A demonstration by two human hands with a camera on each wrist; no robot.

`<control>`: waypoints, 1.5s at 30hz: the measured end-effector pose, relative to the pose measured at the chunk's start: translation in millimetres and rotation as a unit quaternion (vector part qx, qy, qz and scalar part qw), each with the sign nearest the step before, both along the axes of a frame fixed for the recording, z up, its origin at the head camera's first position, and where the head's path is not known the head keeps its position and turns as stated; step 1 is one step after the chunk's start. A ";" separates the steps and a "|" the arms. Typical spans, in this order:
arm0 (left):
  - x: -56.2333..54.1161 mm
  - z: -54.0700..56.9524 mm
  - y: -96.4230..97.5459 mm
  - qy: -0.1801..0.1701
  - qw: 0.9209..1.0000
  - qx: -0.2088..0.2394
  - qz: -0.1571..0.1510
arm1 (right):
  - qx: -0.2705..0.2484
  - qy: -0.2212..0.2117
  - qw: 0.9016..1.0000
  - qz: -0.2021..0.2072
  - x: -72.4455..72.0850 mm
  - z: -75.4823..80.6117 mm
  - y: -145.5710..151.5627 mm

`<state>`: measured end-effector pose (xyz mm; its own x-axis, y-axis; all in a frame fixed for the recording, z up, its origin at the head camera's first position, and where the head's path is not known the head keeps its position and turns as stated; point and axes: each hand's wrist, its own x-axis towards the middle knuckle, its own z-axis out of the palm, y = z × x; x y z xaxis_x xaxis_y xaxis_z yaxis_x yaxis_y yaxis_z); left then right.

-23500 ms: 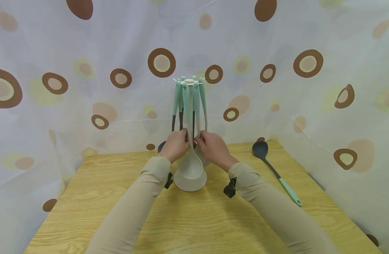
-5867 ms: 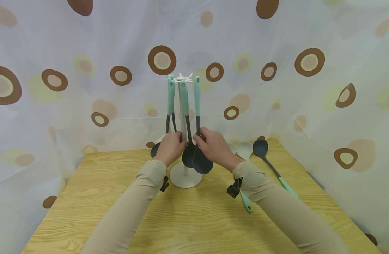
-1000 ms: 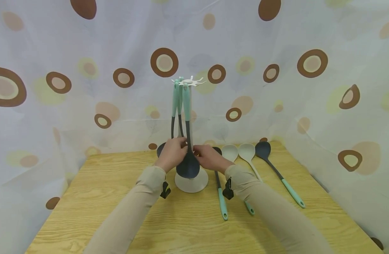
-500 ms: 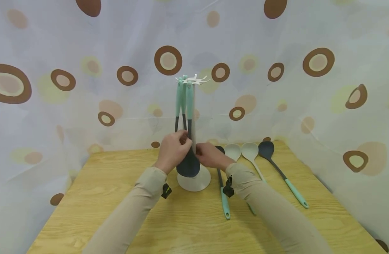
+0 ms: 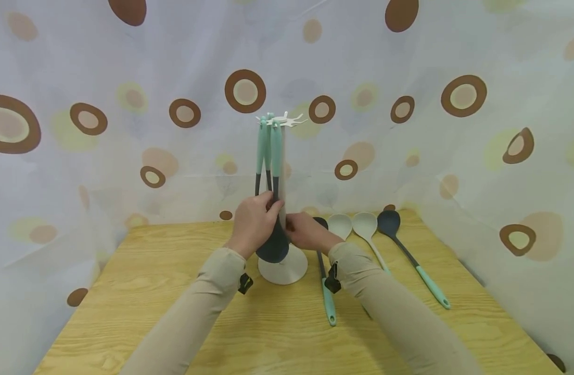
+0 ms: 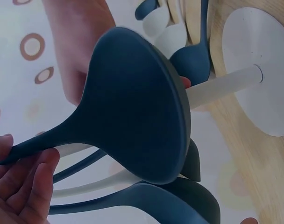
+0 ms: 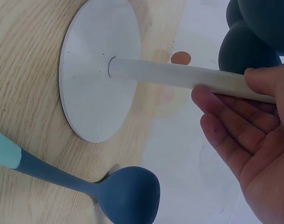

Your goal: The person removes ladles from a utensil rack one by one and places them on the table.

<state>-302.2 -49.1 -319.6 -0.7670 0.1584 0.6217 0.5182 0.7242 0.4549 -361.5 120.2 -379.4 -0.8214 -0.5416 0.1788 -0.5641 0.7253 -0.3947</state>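
A white utensil rack (image 5: 283, 271) with a round base and upright pole stands mid-table. From its top hang several dark-headed utensils with mint handles. My left hand (image 5: 254, 221) pinches the neck of the front one, a dark ladle (image 5: 273, 247); in the left wrist view the thumb and fingers close on its shaft while the ladle's head (image 6: 132, 107) fills the middle. The right hand (image 5: 307, 232) holds the rack's pole low down, thumb and fingers around it in the right wrist view, where the pole (image 7: 174, 74) shows. More hanging utensils, one pale-shafted, are partly hidden behind the ladle.
Right of the rack lie a dark spoon (image 5: 329, 302), two white-headed utensils (image 5: 340, 225) and another dark spoon (image 5: 388, 223), side by side with mint handles toward the front. A patterned curtain (image 5: 287, 41) encloses the wooden table (image 5: 174, 291) at the back and sides.
Over the earlier frames, several utensils left the rack and came to lie in a row on the right. In the last second my left hand took the ladle's neck and the ladle swung slightly left.
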 end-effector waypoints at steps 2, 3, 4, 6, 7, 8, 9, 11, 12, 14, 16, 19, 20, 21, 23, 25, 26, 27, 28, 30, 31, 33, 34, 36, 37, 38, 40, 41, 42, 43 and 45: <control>3.2 0.7 -1.6 0.002 1.000 0.000 -0.003 | -0.006 -0.002 1.000 0.005 1.8 -0.4 -0.8; 4.7 1.0 -2.3 0.002 1.000 -0.001 -0.005 | -0.009 -0.002 1.000 0.009 2.7 -0.4 -1.1; 6.7 1.6 -3.2 0.001 1.000 -0.002 -0.006 | -0.014 -0.005 1.000 0.014 4.0 0.0 -1.2; 11.0 3.0 -5.9 0.000 1.000 -0.002 -0.010 | -0.024 -0.013 0.999 0.020 5.8 0.5 -2.0; 13.2 3.5 -7.9 -0.004 1.000 -0.001 -0.012 | -0.027 -0.019 0.999 0.022 6.7 1.3 -2.6; 15.5 4.2 -10.0 -0.008 1.000 0.001 -0.013 | -0.030 -0.023 0.999 0.023 7.3 2.0 -3.3; 17.8 4.9 -12.3 -0.011 1.000 0.003 -0.015 | -0.034 -0.026 0.999 0.025 7.7 2.5 -3.9; 23.0 7.0 -17.3 -0.014 1.000 0.009 -0.019 | -0.037 -0.032 0.999 0.019 8.4 3.6 -5.5; 25.2 7.8 -19.7 -0.015 1.000 0.012 -0.020 | -0.038 -0.034 0.999 0.016 8.7 4.2 -6.2; 29.1 9.7 -25.0 -0.014 1.000 0.015 -0.024 | -0.042 -0.042 0.998 0.007 9.1 5.3 -7.5; 32.9 11.5 -31.8 -0.012 1.000 0.014 -0.025 | -0.043 -0.051 0.998 0.001 9.7 6.5 -8.7; 38.4 12.6 -45.2 -0.009 0.999 0.004 -0.031 | -0.041 -0.062 0.997 0.002 8.2 6.3 -9.5; 40.5 12.6 -50.5 -0.007 0.999 -0.002 -0.036 | -0.040 -0.065 0.997 0.003 7.9 6.6 -9.6; 42.1 12.1 -56.0 -0.003 0.999 -0.010 -0.039 | -0.037 -0.068 0.997 0.002 7.5 7.0 -9.6; 44.0 9.7 -66.8 0.012 0.998 -0.034 -0.047 | -0.031 -0.072 0.997 -0.001 6.8 7.9 -8.6; 44.1 5.4 -77.3 0.027 0.996 -0.061 -0.053 | -0.027 -0.073 0.997 -0.006 7.2 9.8 -6.8; 43.7 2.7 -82.5 0.031 0.995 -0.072 -0.056 | -0.026 -0.073 0.997 -0.009 7.7 10.8 -5.5; 42.9 -0.5 -87.6 0.035 0.994 -0.086 -0.056 | -0.025 -0.073 0.997 -0.010 7.8 11.1 -4.3; 42.2 -3.7 -93.0 0.035 0.993 -0.098 -0.056 | -0.024 -0.073 0.997 -0.011 7.7 11.1 -3.0; 40.7 -11.0 -104.3 0.028 0.990 -0.123 -0.055 | -0.022 -0.073 0.997 -0.012 7.0 10.2 -1.0; 39.8 -14.9 -110.2 0.023 0.989 -0.137 -0.053 | -0.024 -0.075 0.997 -0.011 6.4 9.3 -0.3; 38.6 -22.8 -122.6 0.011 0.985 -0.163 -0.048 | -0.025 -0.076 0.997 -0.011 5.6 7.5 -0.1; 37.7 -26.7 -128.8 0.007 0.983 -0.175 -0.048 | -0.025 -0.076 0.997 -0.013 5.2 6.6 -0.1; 36.0 -34.1 -140.7 0.001 0.979 -0.197 -0.046 | -0.026 -0.073 0.997 -0.013 4.9 5.2 -0.7; 35.1 -37.7 -146.6 0.000 0.977 -0.207 -0.046 | -0.027 -0.073 0.997 -0.014 4.8 4.8 -1.3; 34.3 -41.1 -152.4 0.001 0.975 -0.216 -0.046 | -0.027 -0.073 0.997 -0.014 4.7 4.4 -2.0; 33.2 -47.0 -163.8 0.005 0.970 -0.237 -0.047 | -0.025 -0.072 0.997 -0.012 3.6 3.5 -3.1; 33.0 -49.6 -169.2 0.006 0.967 -0.249 -0.045 | -0.025 -0.073 0.997 -0.010 3.0 3.4 -3.9; 32.6 -51.8 -174.4 0.008 0.963 -0.264 -0.046 | -0.025 -0.075 0.997 -0.008 2.3 3.5 -4.5; 32.5 -53.7 -179.2 0.011 0.959 -0.278 -0.048 | -0.024 -0.077 0.997 -0.007 1.6 3.8 -5.1; 31.9 -56.4 -187.8 0.018 0.950 -0.307 -0.054 | -0.023 -0.079 0.997 -0.007 0.2 4.8 -5.6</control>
<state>-270.3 -236.9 -376.1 -0.7063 0.5759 0.4117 0.6116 0.7893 -0.0549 -361.3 114.6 -374.5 -0.8488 -0.5238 0.0720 -0.4825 0.7117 -0.5105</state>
